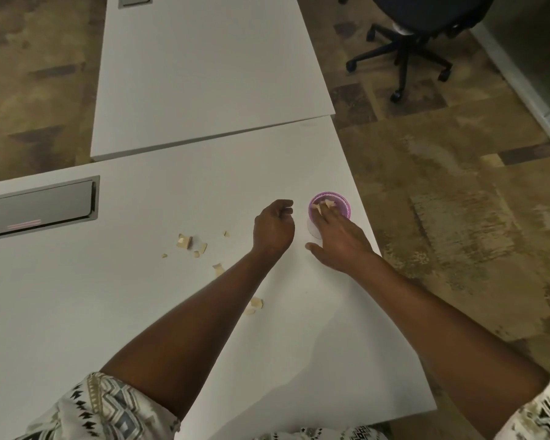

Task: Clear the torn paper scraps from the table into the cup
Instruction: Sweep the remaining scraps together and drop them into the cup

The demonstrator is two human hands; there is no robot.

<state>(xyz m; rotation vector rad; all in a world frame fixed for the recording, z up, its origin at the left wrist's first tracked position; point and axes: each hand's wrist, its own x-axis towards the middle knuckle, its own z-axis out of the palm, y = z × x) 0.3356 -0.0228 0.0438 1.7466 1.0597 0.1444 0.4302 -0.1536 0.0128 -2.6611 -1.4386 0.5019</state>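
Note:
A purple cup (337, 203) stands near the right edge of the white table (140, 312). My right hand (340, 241) reaches over its rim, fingers spread, with tan paper scraps (323, 204) at the fingertips above the cup's mouth. My left hand (273, 228) hovers just left of the cup with its fingers curled in; whether it holds anything is hidden. Several tan scraps lie on the table: a cluster (188, 244) left of my left hand, one piece (218, 268) beside my left forearm, and two pieces (254, 304) between my forearms.
A grey cable hatch (38, 208) is set into the table at the left. A second white table (204, 74) abuts at the back. A black office chair (407, 42) stands on the patterned carpet at the upper right. The table edge runs just right of the cup.

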